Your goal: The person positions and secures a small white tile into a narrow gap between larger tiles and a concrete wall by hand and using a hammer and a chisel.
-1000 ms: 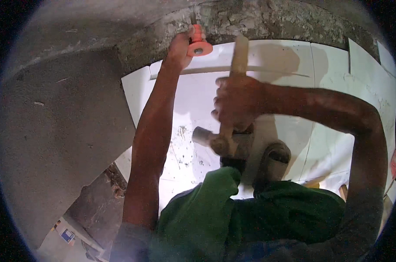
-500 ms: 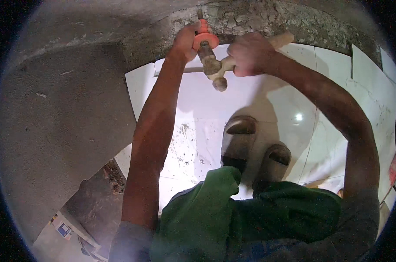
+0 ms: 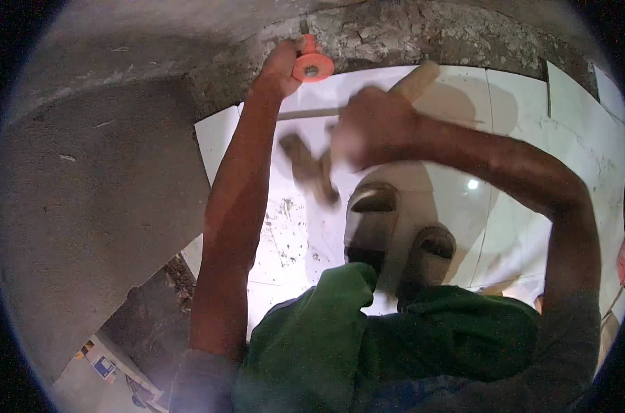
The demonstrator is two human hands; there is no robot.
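We see our left hand (image 3: 279, 67) raised to the rough, broken edge of the concrete wall (image 3: 422, 31), its fingers wrapped tight around a chisel with an orange hand guard (image 3: 312, 67); the guard's round face points toward us and the chisel's tip meets the crumbled concrete above the white tiled floor (image 3: 519, 117). Our right hand (image 3: 371, 127) is clenched around the pale wooden handle of a hammer (image 3: 312, 168), with the handle's end (image 3: 415, 79) sticking out past the knuckles toward the wall. The hammer's dark head is blurred and sits below and to the right of the guard, apart from it, over the tiles. Both the hand and the head are smeared, so we cannot tell the exact finger placement. Below the hammer our two feet in brown sandals (image 3: 371, 220) stand on the dusty tiles, and our bent knees in green trousers (image 3: 395, 344) fill the lower part of the view. A grey concrete slab (image 3: 85, 206) lies to the left.
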